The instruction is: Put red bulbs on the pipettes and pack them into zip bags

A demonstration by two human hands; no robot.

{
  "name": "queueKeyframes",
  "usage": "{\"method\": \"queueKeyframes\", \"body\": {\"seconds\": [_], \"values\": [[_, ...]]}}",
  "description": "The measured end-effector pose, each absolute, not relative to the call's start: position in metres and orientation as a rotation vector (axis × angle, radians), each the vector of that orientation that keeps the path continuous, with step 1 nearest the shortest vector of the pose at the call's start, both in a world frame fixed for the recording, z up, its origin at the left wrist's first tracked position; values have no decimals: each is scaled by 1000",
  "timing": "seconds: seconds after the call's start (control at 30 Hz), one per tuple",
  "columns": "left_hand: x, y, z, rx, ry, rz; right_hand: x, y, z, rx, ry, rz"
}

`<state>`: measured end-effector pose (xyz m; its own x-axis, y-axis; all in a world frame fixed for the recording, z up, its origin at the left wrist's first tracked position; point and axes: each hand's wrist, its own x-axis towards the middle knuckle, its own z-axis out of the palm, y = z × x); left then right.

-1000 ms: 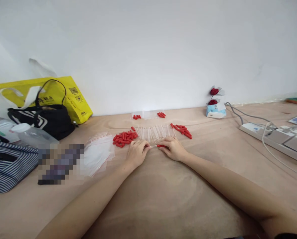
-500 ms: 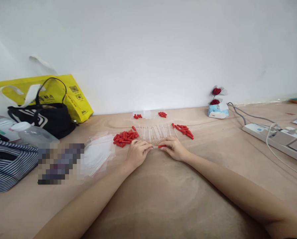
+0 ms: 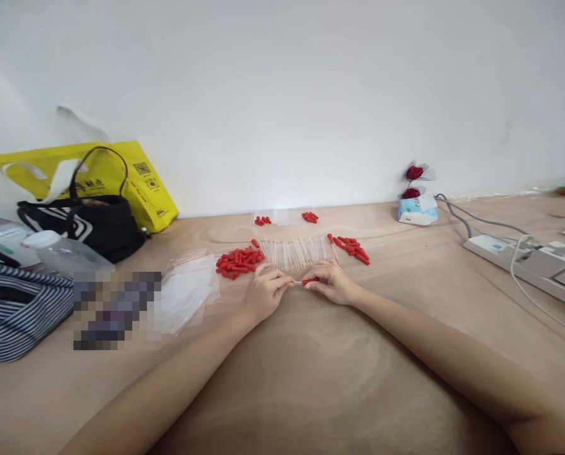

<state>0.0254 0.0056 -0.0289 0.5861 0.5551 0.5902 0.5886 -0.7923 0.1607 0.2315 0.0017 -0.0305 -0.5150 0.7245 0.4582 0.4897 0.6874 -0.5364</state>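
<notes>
Your left hand [image 3: 267,292] has its thumb and fingers pressed together on one end of a thin clear tube [image 3: 298,283], and your right hand [image 3: 332,283] pinches a smooth red bulb [image 3: 309,281] at the other end; the tube lies level between them, low over the wooden tabletop [image 3: 311,366]. Just beyond is a row of similar transparent tubes [image 3: 294,253], with a heap of red bulbs [image 3: 237,262] at its left. On the yellow carrier bag [image 3: 162,205] I see two QR codes [image 3: 145,174] and dark Chinese characters, partly covered by a black fabric bag [image 3: 105,227]. The light-blue packet [image 3: 413,213] bears letters too small for reading.
</notes>
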Motion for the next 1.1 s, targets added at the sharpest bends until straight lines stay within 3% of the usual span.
{"method": "queueKeyframes", "body": {"seconds": [0.5, 1.1], "values": [[30, -3, -30, -2663, -958, -997, 226, -3, -35, -900, -2183, 234], [31, -4, -27, -2680, -976, -976, 224, -2, -32, -937, -2265, 339]]}}
